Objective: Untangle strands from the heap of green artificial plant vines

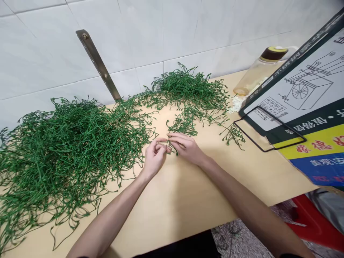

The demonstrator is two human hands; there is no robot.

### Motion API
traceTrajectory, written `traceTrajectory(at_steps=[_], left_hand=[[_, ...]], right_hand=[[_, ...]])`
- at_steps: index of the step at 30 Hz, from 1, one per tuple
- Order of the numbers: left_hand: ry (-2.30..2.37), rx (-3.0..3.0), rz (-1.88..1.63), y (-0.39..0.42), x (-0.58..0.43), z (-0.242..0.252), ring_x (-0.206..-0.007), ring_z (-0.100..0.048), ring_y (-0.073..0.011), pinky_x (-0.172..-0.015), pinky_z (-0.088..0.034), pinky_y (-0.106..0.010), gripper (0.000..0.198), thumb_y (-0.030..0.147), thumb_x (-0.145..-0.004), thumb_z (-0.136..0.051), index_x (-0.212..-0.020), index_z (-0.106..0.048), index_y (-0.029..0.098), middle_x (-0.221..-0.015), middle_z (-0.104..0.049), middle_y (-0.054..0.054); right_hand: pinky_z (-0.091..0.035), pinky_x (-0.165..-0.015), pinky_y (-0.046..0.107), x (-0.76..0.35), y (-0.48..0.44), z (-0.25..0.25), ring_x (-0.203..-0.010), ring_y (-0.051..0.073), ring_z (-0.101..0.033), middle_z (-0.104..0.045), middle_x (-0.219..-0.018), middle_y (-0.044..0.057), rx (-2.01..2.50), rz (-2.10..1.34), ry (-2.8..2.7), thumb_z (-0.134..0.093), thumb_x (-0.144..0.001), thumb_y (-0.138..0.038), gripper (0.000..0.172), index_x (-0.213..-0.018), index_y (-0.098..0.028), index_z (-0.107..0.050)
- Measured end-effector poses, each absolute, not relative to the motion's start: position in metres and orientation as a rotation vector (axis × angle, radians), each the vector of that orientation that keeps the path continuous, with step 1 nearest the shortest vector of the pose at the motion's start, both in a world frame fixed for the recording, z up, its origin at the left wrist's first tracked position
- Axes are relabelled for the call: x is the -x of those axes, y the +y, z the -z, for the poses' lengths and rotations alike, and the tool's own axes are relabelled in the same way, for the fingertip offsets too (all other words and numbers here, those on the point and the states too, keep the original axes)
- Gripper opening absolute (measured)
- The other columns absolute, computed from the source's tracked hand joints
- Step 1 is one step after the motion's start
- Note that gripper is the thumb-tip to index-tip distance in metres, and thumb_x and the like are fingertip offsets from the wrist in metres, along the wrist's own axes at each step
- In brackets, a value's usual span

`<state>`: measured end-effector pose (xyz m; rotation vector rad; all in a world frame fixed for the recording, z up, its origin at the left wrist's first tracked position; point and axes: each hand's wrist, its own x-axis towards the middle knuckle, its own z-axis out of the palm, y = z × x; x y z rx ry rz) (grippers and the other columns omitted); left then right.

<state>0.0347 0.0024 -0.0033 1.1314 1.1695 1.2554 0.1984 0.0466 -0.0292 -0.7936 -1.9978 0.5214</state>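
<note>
meeting over the middle of the wooden table, the two hands work fingertip to fingertip. the left hand has its fingers curled in, with thumb and first finger pressed together on one end of a small green sprig. the right hand lies flatter, palm down, and its fingertips are closed on the same sprig from the other side. so both hands are clamped on this one thin piece, and it sits just above the table surface, between them. i think the grip is so fine because the strand is thin and springy, and a whole fist would hide it from the eyes.

on the person's left lies a big heap of the same green strands, tangled and spread up to the tiled wall. a smaller heap lies at the back, beyond the hands, and a few loose sprigs lie apart on the right. both heaps are near the hands, probably so that an arm can reach them easily.

a metal bracket runs slanted along the wall. at the right edge a printed cardboard box stands tilted, with a black wire frame in front of it. a plastic bottle lies behind it, well apart from the hands.
</note>
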Motion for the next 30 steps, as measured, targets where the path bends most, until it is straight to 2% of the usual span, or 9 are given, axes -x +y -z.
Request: traceTrajectory(at_steps=[2,4,6,8,15,20,23,26,30], left_hand=[[1.181,-1.14,-1.264,0.003,-0.036,0.003,-0.067,-0.067,-0.0145,-0.076,-0.053,-0.029,0.019,0.019,-0.074,-0.059,-0.093,-0.059,0.018,-0.063,-0.069,0.001],[1.204,-1.141,-1.273,0.003,-0.036,0.003,-0.067,-0.065,-0.0136,-0.072,-0.052,-0.027,0.015,0.019,-0.073,-0.059,-0.088,-0.059,0.018,-0.064,-0.069,0.0],[1.222,-1.156,-1.265,0.004,-0.037,0.004,-0.065,-0.063,-0.0124,-0.068,-0.05,-0.025,0.01,0.02,-0.074,-0.059,-0.084,-0.059,0.018,-0.066,-0.068,0.0],[1.236,-1.18,-1.25,0.004,-0.037,0.005,-0.063,-0.061,-0.0114,-0.064,-0.049,-0.023,0.008,0.023,-0.076,-0.059,-0.083,-0.059,0.018,-0.067,-0.067,0.0],[1.314,-1.223,-1.26,0.004,-0.038,0.009,-0.062,-0.06,-0.0106,-0.06,-0.047,-0.021,0.02,0.035,-0.081,-0.063,-0.082,-0.065,0.015,-0.072,-0.069,-0.003],[1.36,-1.319,-1.257,0.005,-0.04,0.018,-0.069,-0.065,-0.0139,-0.064,-0.05,-0.023,0.034,0.037,-0.07,-0.079,-0.094,-0.07,0.014,-0.077,-0.071,-0.005],[1.42,-1.376,-1.207,0.004,-0.038,0.019,-0.067,-0.063,-0.0137,-0.061,-0.047,-0.023,0.029,0.038,-0.08,-0.069,-0.094,-0.073,0.014,-0.079,-0.073,-0.006],[1.445,-1.474,-1.166,0.002,-0.037,0.015,-0.063,-0.058,-0.0128,-0.061,-0.044,-0.024,0.025,0.036,-0.087,-0.059,-0.086,-0.073,0.015,-0.073,-0.07,-0.003],[1.461,-1.591,-1.195,-0.001,-0.037,0.009,-0.063,-0.053,-0.0131,-0.064,-0.042,-0.025,0.031,0.032,-0.089,-0.056,-0.063,-0.066,0.017,-0.063,-0.06,-0.001]], right_hand=[[-0.056,-0.09,0.038,-0.197,0.045,0.028,-0.1,0.022,-0.069,-0.073,-0.11,0.01,0.807,-0.629,-1.965,-0.052,-0.093,-0.021,0.019,-0.099,-0.021,-0.07],[-0.057,-0.077,0.033,-0.197,0.044,0.026,-0.084,0.019,-0.07,-0.075,-0.097,0.008,0.85,-0.734,-1.946,-0.055,-0.09,-0.022,0.017,-0.098,-0.021,-0.07],[-0.054,-0.066,0.029,-0.197,0.043,0.023,-0.069,0.015,-0.064,-0.072,-0.082,0.005,0.896,-0.804,-1.917,-0.057,-0.088,-0.023,0.015,-0.096,-0.02,-0.07],[-0.05,-0.061,0.027,-0.197,0.042,0.021,-0.063,0.014,-0.058,-0.067,-0.074,0.003,0.917,-0.837,-1.877,-0.059,-0.087,-0.026,0.014,-0.092,-0.019,-0.07],[-0.043,-0.056,0.026,-0.195,0.042,0.021,-0.061,0.013,-0.049,-0.059,-0.07,0.001,0.97,-0.908,-1.747,-0.063,-0.084,-0.031,0.014,-0.084,-0.019,-0.069],[-0.044,-0.058,0.028,-0.196,0.042,0.02,-0.062,0.014,-0.051,-0.064,-0.074,0.003,1.0,-0.831,-1.74,-0.064,-0.081,-0.027,0.009,-0.08,-0.019,-0.069],[-0.045,-0.058,0.028,-0.196,0.04,0.018,-0.063,0.014,-0.052,-0.064,-0.073,0.003,0.999,-0.832,-1.747,-0.064,-0.081,-0.026,0.008,-0.08,-0.02,-0.069],[-0.046,-0.061,0.029,-0.196,0.038,0.017,-0.065,0.015,-0.054,-0.064,-0.074,0.004,1.0,-0.813,-1.767,-0.064,-0.081,-0.025,0.008,-0.08,-0.019,-0.069],[-0.047,-0.061,0.029,-0.197,0.035,0.016,-0.064,0.015,-0.055,-0.065,-0.074,0.004,1.004,-0.772,-1.777,-0.063,-0.082,-0.025,0.007,-0.08,-0.019,-0.068]])
